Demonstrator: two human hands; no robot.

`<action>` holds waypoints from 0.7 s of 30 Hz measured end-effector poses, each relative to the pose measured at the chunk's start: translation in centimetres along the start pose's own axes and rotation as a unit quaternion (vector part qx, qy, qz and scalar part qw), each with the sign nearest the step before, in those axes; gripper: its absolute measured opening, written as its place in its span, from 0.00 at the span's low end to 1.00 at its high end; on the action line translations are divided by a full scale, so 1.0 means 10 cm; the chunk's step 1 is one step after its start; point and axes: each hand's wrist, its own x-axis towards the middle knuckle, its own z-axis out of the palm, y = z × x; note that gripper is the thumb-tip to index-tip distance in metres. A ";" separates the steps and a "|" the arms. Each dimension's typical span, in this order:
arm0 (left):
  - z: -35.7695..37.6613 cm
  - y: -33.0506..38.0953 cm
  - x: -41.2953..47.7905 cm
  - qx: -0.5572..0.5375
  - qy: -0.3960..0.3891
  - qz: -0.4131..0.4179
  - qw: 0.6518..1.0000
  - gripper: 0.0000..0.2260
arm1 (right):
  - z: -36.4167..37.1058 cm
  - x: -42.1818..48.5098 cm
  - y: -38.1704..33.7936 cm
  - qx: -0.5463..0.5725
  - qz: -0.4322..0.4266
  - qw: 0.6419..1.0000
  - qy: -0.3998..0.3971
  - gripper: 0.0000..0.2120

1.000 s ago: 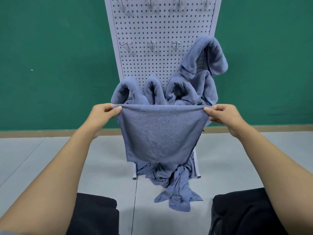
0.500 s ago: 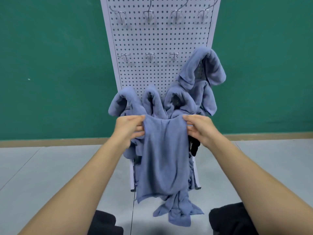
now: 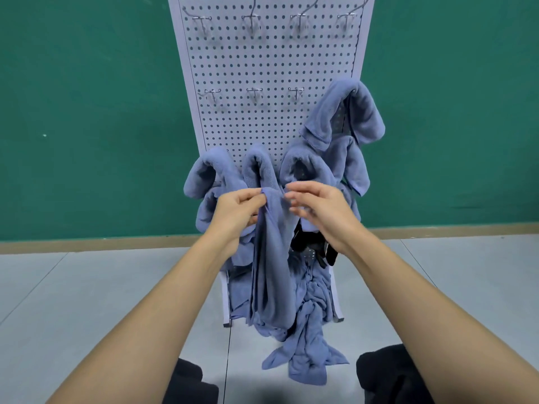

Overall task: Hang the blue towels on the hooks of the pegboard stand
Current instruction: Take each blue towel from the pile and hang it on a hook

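A folded blue towel [image 3: 271, 258] hangs in a narrow bunch in front of the white pegboard stand [image 3: 262, 68]. My left hand [image 3: 236, 211] pinches its top edge. My right hand [image 3: 320, 211] is beside that edge with fingers loosely spread; only a fingertip seems to touch the cloth. Several blue towels hang on the board: one on the middle row's right hook [image 3: 347, 112] and a lower row [image 3: 259, 164] just behind my hands. Three middle-row hooks [image 3: 255, 93] and the top-row hooks [image 3: 252, 21] are bare.
A heap of blue towels [image 3: 309, 345] lies at the foot of the stand on the grey floor. Something black [image 3: 312, 246] hangs low on the board. A green wall stands behind. My knees in black [image 3: 388, 371] show at the bottom.
My hands came together from a wide spread, gathering the towel from a flat sheet into a narrow bunch. My right hand has loosened its pinch. The view moved closer to the stand.
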 end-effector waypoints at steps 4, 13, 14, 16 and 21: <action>-0.09 0.07 -0.01 -0.037 -0.080 -0.003 0.996 0.09 | -0.25 0.01 -0.04 -0.194 -0.081 0.977 0.008 0.14; -0.22 0.06 0.02 -0.072 -0.156 -0.079 0.982 0.18 | -0.32 0.01 -0.01 -0.265 0.015 0.959 -0.102 0.08; -0.25 0.04 0.04 -0.089 -0.139 -0.113 0.980 0.17 | -0.32 0.01 -0.03 -0.262 0.011 0.961 -0.090 0.09; -0.28 0.01 0.06 -0.103 -0.133 -0.158 0.973 0.15 | -0.30 0.00 -0.05 -0.261 0.010 0.962 -0.078 0.09; -0.14 -0.11 -0.03 0.160 -0.136 -0.035 0.977 0.18 | -0.25 -0.01 -0.03 -0.279 0.015 0.956 -0.095 0.07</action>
